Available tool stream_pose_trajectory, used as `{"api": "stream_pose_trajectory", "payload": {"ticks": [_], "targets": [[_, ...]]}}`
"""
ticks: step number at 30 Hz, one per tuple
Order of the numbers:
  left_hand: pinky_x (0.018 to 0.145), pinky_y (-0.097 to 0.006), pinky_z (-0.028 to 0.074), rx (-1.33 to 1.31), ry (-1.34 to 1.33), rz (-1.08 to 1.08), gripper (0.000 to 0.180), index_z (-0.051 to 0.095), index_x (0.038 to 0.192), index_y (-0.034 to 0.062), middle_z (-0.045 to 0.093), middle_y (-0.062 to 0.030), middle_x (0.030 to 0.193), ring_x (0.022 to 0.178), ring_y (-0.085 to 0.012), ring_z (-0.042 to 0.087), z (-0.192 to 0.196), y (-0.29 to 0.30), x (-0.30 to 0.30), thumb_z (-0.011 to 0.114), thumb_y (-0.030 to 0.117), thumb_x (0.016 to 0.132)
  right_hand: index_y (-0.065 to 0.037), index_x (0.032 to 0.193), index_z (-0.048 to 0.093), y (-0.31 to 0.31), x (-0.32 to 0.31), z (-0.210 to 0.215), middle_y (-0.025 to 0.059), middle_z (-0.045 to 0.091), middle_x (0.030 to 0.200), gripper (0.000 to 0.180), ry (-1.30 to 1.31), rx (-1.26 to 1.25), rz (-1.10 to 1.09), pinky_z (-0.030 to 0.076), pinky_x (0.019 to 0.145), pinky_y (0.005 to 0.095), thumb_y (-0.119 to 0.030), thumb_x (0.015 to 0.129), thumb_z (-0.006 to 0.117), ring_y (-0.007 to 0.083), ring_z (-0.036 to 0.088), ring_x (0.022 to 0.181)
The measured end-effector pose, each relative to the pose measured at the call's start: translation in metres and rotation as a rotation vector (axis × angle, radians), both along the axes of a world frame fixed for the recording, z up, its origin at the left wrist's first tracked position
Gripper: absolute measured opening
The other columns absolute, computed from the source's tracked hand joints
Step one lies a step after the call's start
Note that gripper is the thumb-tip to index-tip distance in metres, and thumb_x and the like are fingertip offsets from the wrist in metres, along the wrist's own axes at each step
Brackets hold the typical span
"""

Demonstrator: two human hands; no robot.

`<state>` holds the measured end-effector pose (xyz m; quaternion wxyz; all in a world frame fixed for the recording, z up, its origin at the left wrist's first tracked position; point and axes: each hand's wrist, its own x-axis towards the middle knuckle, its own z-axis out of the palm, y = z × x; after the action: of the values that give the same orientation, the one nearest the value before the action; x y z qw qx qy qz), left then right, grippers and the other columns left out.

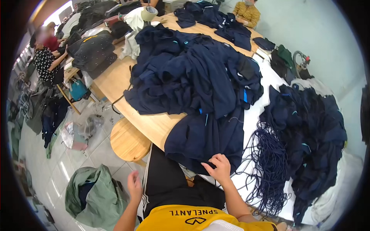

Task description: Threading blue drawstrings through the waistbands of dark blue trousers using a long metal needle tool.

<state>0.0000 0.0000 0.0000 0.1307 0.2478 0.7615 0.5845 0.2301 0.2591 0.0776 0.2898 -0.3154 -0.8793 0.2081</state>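
Note:
My right hand [220,168] pinches the near edge of a dark navy garment [208,138] that hangs over the front of the wooden table [115,79]. My left hand [134,185] hovers low at my left side, fingers loosely curled and holding nothing, above my black trouser leg. A big heap of navy garments [192,69] covers the table behind the one I hold. A bundle of dark blue drawstring cords [269,169] lies just right of my right hand on a white surface [252,119].
A round wooden stool [128,141] stands left of my knee. A green cloth sack [96,196] lies on the tiled floor. A second navy pile [308,131] sits to the right. Other people sit at the far left [48,57] and far end [246,13].

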Motion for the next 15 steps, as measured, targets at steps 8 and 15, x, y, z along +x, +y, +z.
{"api": "stream_pose_trajectory", "payload": {"ticks": [8, 15], "targets": [[0.097, -0.043, 0.038, 0.192, 0.689, -0.798, 0.064, 0.046, 0.132, 0.0139, 0.043, -0.0165, 0.131, 0.116, -0.0363, 0.045, 0.116, 0.181, 0.051, 0.074, 0.024, 0.075, -0.004, 0.064, 0.054, 0.003, 0.053, 0.045, 0.0105, 0.050, 0.075, 0.025, 0.129, 0.068, -0.111, 0.041, 0.059, 0.0370, -0.005, 0.064, 0.078, 0.0273, 0.051, 0.068], [0.090, -0.037, 0.043, -0.019, 0.715, -0.787, 0.047, 0.058, 0.116, 0.0141, 0.053, -0.0074, 0.113, 0.105, -0.0250, 0.054, 0.079, 0.183, 0.058, 0.074, 0.021, 0.073, -0.004, 0.061, 0.052, -0.011, 0.036, 0.031, 0.0101, 0.048, 0.059, 0.024, 0.097, 0.035, -0.041, 0.036, 0.047, 0.0368, -0.004, 0.067, 0.075, 0.0294, 0.050, 0.052]]}}
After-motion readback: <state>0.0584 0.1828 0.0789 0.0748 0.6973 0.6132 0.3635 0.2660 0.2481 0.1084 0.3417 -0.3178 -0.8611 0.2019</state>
